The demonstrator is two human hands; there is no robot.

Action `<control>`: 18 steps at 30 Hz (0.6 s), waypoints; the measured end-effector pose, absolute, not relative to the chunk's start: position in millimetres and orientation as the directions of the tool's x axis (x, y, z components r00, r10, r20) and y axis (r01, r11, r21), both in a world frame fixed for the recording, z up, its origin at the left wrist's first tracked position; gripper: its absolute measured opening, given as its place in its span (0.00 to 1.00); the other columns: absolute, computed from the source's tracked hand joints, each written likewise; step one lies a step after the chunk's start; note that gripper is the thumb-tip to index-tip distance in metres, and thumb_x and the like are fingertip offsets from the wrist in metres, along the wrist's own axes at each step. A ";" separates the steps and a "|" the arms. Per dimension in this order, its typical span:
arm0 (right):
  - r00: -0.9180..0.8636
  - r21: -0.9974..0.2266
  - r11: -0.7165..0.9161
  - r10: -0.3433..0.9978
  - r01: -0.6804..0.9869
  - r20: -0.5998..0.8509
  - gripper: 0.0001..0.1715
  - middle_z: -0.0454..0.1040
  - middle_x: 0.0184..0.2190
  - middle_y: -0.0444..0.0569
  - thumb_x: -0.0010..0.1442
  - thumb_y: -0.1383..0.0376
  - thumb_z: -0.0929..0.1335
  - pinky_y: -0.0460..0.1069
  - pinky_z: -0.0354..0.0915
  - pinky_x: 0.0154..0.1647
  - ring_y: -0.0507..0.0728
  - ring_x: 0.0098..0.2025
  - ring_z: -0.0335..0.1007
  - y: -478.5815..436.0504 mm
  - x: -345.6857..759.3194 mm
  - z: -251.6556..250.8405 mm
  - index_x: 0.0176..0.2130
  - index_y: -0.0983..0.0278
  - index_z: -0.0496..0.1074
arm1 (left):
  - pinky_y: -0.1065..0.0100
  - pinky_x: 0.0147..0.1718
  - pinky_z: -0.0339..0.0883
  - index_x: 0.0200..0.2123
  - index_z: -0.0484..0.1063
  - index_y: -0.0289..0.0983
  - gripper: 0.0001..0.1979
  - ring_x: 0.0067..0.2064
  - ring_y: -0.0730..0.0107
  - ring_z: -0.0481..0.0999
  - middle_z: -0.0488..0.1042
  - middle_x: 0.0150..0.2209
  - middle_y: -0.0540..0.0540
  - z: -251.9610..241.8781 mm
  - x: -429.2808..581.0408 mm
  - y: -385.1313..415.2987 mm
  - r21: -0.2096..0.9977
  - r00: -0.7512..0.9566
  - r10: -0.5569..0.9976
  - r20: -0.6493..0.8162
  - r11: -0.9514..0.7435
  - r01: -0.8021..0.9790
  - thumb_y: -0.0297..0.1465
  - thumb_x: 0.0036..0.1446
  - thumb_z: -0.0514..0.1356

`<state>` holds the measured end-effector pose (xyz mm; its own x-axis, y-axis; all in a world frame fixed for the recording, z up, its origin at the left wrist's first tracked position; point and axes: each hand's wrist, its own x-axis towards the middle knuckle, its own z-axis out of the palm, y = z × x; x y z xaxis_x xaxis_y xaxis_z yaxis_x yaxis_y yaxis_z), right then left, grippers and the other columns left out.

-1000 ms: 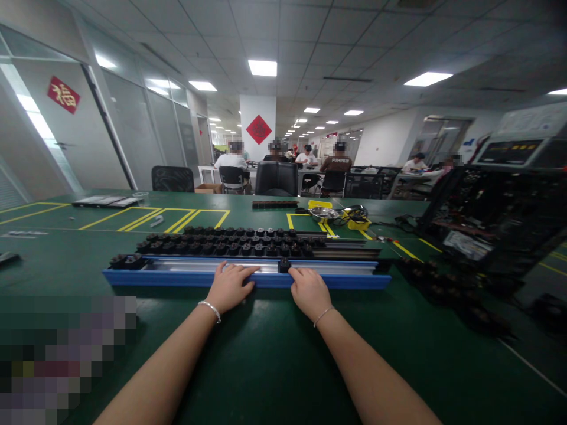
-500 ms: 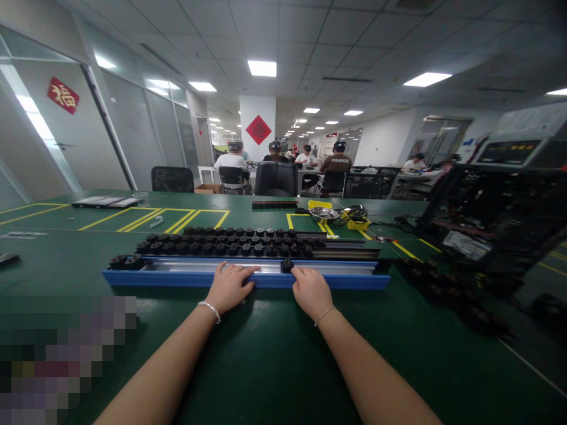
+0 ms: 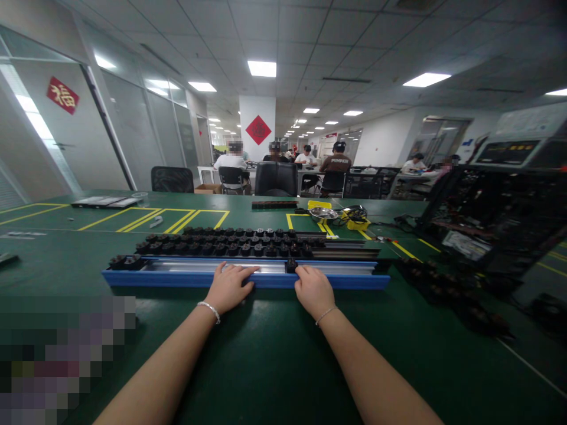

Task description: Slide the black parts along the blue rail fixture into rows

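A long blue rail (image 3: 248,282) with a silvery inner channel lies across the table before me. My left hand (image 3: 229,287) rests over its near edge, fingers spread and lying on the channel. My right hand (image 3: 313,289) is closed at the near edge, its fingertips against a small black socket module (image 3: 291,265) seated in the channel; part of the grip is hidden. At the rail's left end sit two more black modules (image 3: 126,262). Just behind are rows of similar black modules (image 3: 225,249) on dark rails.
To the right stand a dark open rack (image 3: 482,218) and a pile of black parts (image 3: 456,295). Farther back lie a metal bowl (image 3: 322,213), a yellow bin (image 3: 358,224) and a dark strip (image 3: 274,205). Beyond the green table (image 3: 266,366), several people sit at desks.
My right hand and the black socket module have shifted slightly right along the channel. My left hand and the blue rail have stayed almost in place.
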<state>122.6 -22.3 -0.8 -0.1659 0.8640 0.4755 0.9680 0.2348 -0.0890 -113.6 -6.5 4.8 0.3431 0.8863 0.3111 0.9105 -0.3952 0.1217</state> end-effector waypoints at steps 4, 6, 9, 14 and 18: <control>-0.134 -0.132 0.232 0.848 0.964 0.513 0.12 0.73 0.38 0.50 0.54 0.71 0.60 0.49 0.55 0.43 0.55 0.39 0.65 -21.8 123.5 -2.4 0.35 0.63 0.71 | 0.47 0.58 0.42 0.54 0.65 0.51 0.21 0.48 0.62 0.70 0.76 0.41 0.48 4.4 -113.5 -6.4 0.125 0.345 0.884 0.315 -0.399 0.908 0.38 0.57 0.52; -0.106 -0.177 0.235 0.835 0.956 0.541 0.10 0.73 0.38 0.50 0.55 0.69 0.61 0.48 0.56 0.44 0.56 0.40 0.65 -21.1 122.6 -3.5 0.34 0.63 0.71 | 0.47 0.58 0.42 0.54 0.65 0.51 0.21 0.48 0.62 0.70 0.76 0.42 0.48 3.5 -113.5 -6.3 0.125 0.348 0.880 0.323 -0.404 0.906 0.37 0.57 0.52; -0.028 -0.254 0.210 0.818 0.944 0.575 0.10 0.73 0.38 0.51 0.56 0.64 0.62 0.49 0.56 0.46 0.57 0.42 0.64 -17.9 121.3 -5.6 0.34 0.64 0.70 | 0.47 0.58 0.42 0.54 0.65 0.51 0.21 0.47 0.62 0.70 0.76 0.43 0.48 2.2 -113.7 -6.0 0.123 0.344 0.878 0.332 -0.402 0.907 0.37 0.57 0.52; 0.124 -0.360 0.141 0.774 0.922 0.620 0.23 0.70 0.49 0.55 0.56 0.56 0.63 0.54 0.52 0.54 0.60 0.53 0.59 -8.1 118.5 -9.6 0.47 0.67 0.69 | 0.47 0.57 0.42 0.54 0.65 0.52 0.21 0.47 0.61 0.71 0.76 0.42 0.49 1.2 -113.8 -5.6 0.120 0.339 0.879 0.336 -0.397 0.910 0.37 0.57 0.52; 0.157 -0.420 0.115 0.814 0.900 0.559 0.21 0.72 0.47 0.51 0.56 0.55 0.64 0.58 0.44 0.58 0.60 0.53 0.60 -4.1 113.6 -10.1 0.45 0.62 0.71 | 0.48 0.57 0.42 0.54 0.65 0.52 0.21 0.47 0.61 0.70 0.76 0.42 0.49 0.7 -113.3 -5.6 0.114 0.335 0.879 0.339 -0.391 0.913 0.38 0.57 0.52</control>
<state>113.6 -4.1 -10.1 0.1569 0.8143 0.5588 0.9003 0.1147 -0.4199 -113.3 -5.6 0.7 0.3346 0.8794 0.3386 0.9132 -0.3913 0.1137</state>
